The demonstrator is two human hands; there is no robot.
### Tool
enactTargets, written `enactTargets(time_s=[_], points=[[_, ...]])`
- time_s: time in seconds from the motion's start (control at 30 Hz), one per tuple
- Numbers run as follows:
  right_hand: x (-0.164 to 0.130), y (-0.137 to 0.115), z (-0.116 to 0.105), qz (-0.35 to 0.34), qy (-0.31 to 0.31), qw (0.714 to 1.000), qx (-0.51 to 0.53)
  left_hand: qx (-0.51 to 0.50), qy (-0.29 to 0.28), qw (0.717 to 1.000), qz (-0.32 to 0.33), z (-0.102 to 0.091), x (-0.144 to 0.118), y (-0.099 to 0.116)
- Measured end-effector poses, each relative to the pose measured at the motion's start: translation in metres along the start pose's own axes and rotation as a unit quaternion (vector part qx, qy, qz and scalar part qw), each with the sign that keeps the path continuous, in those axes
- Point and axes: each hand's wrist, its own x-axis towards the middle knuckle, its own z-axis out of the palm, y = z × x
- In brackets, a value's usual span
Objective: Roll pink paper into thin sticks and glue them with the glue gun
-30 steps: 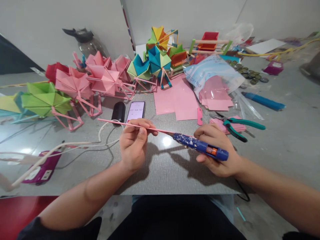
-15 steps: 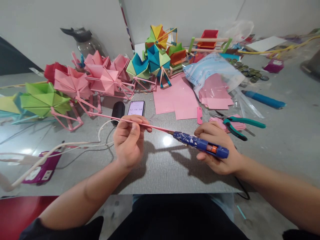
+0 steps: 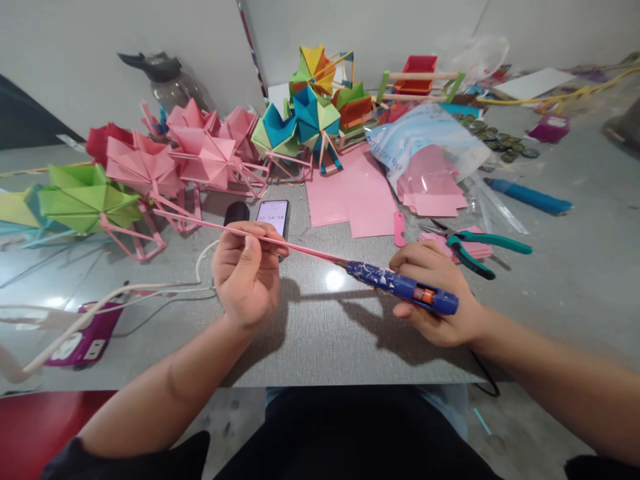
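A thin pink strip [image 3: 305, 250] slants above the grey table [image 3: 325, 347], pinched between thumb and fingers of the left hand [image 3: 247, 277] and running to the nozzle of a blue glue gun [image 3: 387, 280] gripped in the right hand [image 3: 447, 275], with green-handled pliers [image 3: 495, 240] lying beyond.

One head-worn camera, facing forward and down across the desk [image 3: 320, 363] to the wall [image 3: 400, 30]; hands [image 3: 246, 277] close below.
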Motion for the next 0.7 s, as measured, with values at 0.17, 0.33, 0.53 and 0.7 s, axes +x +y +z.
enactTargets(time_s=[0.17,0.33,0.53,0.7], points=[[0.000,0.001,-0.001,0.005,-0.006,1.000,0.005,0.001,0.000,1.000,0.001,-0.002,0.002,0.001],[0.000,0.001,-0.001,0.009,-0.007,1.000,-0.001,-0.034,-0.012,0.999,0.024,-0.005,0.007,-0.002],[0.002,-0.002,0.000,0.001,0.004,1.000,-0.019,-0.032,-0.005,0.999,0.033,-0.009,0.012,-0.001],[0.002,-0.002,0.001,-0.001,0.005,1.000,-0.019,0.003,-0.007,1.000,0.016,-0.013,0.015,0.002]])
